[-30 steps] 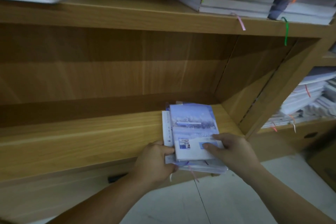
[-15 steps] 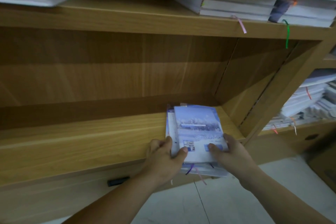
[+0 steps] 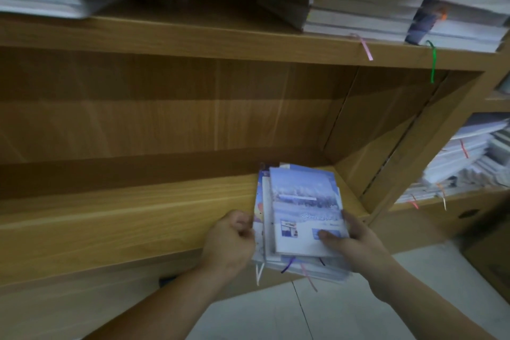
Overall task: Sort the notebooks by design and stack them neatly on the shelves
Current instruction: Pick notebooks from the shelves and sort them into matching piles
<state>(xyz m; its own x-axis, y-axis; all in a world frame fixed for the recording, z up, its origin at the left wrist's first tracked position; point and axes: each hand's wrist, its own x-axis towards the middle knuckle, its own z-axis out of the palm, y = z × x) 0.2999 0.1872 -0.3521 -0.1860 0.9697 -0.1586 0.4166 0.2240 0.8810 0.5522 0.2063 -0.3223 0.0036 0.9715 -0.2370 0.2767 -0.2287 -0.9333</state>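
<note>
A small uneven stack of notebooks [image 3: 299,201] with blue snowy covers lies at the right end of the lower wooden shelf [image 3: 138,218], its near end hanging over the shelf's front edge. Ribbon bookmarks dangle from its front. My left hand [image 3: 230,240] grips the stack's left edge with curled fingers. My right hand [image 3: 347,243] holds the right front corner, thumb on the top cover and fingers along the side.
The upper shelf [image 3: 220,36] carries several piles of notebooks [image 3: 372,3] with coloured ribbons hanging down. The shelf's right wall [image 3: 386,146] stands close beside the stack. More notebook piles [image 3: 463,157] fill the neighbouring unit at right. Pale floor tiles [image 3: 276,312] lie below.
The stack has slid a little deeper and rightward on the shelf. My left hand moved from the stack's front corner to its left edge; my right hand shifted along the right side.
</note>
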